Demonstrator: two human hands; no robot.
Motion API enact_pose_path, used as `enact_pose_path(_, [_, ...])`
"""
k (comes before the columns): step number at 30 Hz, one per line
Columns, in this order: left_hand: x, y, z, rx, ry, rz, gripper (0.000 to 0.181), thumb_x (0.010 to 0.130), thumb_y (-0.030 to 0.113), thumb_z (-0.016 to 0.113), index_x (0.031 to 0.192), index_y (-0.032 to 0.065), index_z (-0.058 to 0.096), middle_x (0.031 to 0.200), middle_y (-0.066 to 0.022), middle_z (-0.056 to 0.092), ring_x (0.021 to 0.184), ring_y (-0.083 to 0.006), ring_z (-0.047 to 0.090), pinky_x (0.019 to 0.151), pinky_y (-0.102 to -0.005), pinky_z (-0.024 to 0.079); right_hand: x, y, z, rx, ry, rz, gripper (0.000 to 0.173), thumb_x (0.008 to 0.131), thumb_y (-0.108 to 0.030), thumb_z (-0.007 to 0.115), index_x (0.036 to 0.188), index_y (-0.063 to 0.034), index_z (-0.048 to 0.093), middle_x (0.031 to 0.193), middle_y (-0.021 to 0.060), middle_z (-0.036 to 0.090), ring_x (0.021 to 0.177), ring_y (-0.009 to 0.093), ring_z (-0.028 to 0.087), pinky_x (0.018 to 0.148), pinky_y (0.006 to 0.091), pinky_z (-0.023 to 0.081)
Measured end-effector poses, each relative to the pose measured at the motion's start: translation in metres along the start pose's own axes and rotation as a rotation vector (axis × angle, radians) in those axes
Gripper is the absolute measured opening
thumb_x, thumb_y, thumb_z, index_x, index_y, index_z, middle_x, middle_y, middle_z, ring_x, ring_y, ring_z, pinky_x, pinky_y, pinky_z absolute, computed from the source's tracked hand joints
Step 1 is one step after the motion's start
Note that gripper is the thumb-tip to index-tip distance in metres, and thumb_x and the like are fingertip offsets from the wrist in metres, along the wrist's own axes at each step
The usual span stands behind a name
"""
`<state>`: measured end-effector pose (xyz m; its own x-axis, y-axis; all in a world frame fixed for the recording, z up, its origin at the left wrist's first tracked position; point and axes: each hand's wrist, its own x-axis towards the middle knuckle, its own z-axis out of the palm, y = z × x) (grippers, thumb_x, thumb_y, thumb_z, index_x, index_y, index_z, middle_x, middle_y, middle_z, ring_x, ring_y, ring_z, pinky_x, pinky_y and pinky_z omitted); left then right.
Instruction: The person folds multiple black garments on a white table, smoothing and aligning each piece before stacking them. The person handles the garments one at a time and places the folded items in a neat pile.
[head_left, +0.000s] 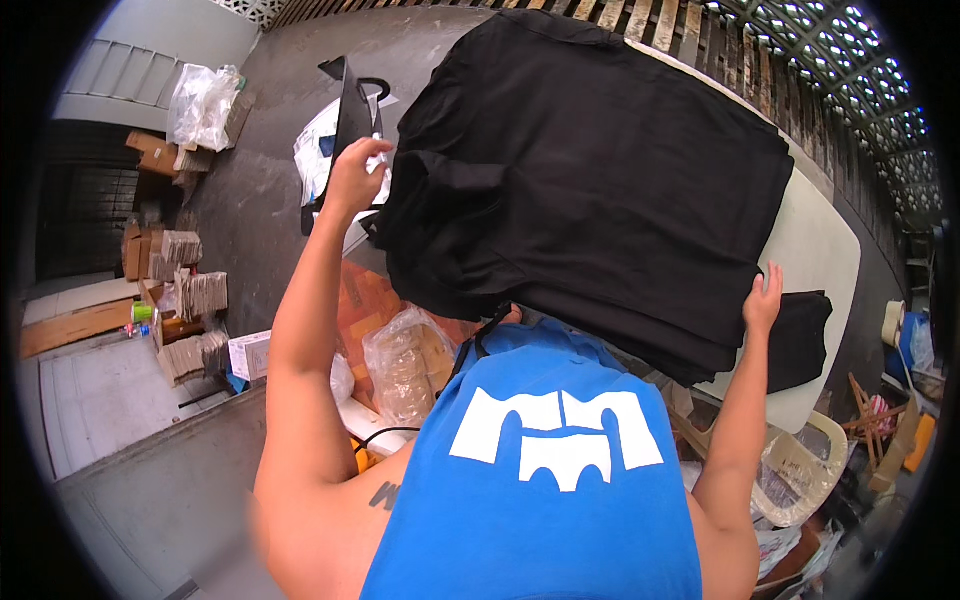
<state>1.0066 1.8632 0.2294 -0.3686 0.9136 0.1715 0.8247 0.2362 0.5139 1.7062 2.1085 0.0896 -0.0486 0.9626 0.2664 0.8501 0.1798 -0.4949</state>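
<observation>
A broad stack of black fabric garments (592, 172) lies flat on a white table (817, 225) before me. The uppermost one has a collar or folded opening (465, 184) on its left side. My left hand (361, 171) hovers just left of the stack, fingers bent and apart, with nothing visible in them. Behind it stand a black upright holder (346, 112) and loose white papers (315, 150). At the stack's lower right corner, my right hand (763, 298) rests against the fabric edge with its fingers extended. Beside that hand lies a smaller folded black cloth (802, 341).
A plastic-wrapped bundle (409, 360) sits below the table's left side. Bundled stacks of cardboard (202, 292) stand on the floor at far left. A cream plastic chair (806, 465) is at lower right. Wooden slats (667, 26) run behind the table.
</observation>
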Motion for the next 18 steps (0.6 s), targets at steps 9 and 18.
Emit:
enact_pose_path(9, [0.039, -0.055, 0.052, -0.594, -0.009, -0.234, 0.022, 0.089, -0.003, 0.059, 0.102, -0.0004, 0.075, 0.084, -0.0034, 0.073, 0.073, -0.0077, 0.063, 0.069, -0.0231, 0.052, 0.053, 0.027, 0.003, 0.557, -0.379, 0.630, 0.026, 0.097, -0.017, 0.070, 0.117, -0.0007, 0.068, 0.102, 0.0058, 0.072, 0.091, 0.015, 0.066, 0.084, 0.0285, 0.053])
enact_pose_path(18, [0.041, -0.037, 0.039, 0.268, -0.036, 0.230, 0.038, 0.079, -0.009, 0.058, 0.099, 0.0153, 0.079, 0.120, -0.0055, 0.068, 0.111, -0.0280, 0.065, 0.099, -0.0390, 0.045, 0.045, -0.009, 0.010, -0.095, -0.240, 0.455, 0.041, 0.097, -0.038, 0.067, 0.112, -0.0002, 0.071, 0.107, 0.0156, 0.073, 0.099, 0.028, 0.069, 0.089, 0.0385, 0.051])
